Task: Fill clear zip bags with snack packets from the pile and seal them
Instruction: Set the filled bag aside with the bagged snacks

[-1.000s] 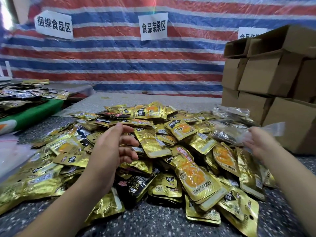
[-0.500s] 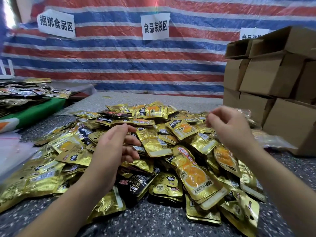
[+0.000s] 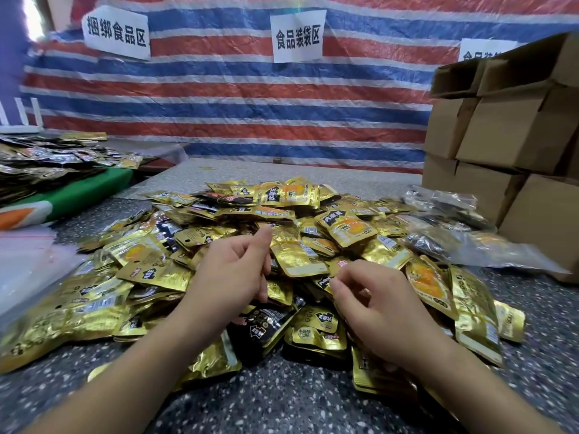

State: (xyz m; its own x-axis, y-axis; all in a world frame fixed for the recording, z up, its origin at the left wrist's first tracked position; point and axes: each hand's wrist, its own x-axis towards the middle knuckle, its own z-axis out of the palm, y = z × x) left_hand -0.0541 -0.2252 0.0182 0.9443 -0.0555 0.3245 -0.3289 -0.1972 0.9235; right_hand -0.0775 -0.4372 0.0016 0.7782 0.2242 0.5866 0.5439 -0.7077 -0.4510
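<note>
A: Entry, head view. Where did the pile of snack packets (image 3: pixel 300 245) lie?

B: It lay mid-frame on the speckled table (image 3: pixel 282 396), mostly gold packets with a few black ones mixed in. Filled clear zip bags (image 3: pixel 454 233) lay at the pile's 3 o'clock edge, against the stacked cardboard boxes (image 3: pixel 513 136).

A: Left hand (image 3: pixel 232 277)?

B: It hovered over the pile's near half, fingers loosely curled, thumb pointing toward 12 o'clock. No packet was visibly in its grasp.

A: Right hand (image 3: pixel 376 305)?

B: It was at 3 o'clock of the left hand, just beside it and apart. Its fingers were bent with the tips down at the packets; whether they pinched one could not be told.

A: Surroundings?

B: Empty clear bags (image 3: pixel 28 255) sat at 9 o'clock. A striped tarp (image 3: pixel 238 98) with paper signs (image 3: pixel 297 36) hung at 12 o'clock.
</note>
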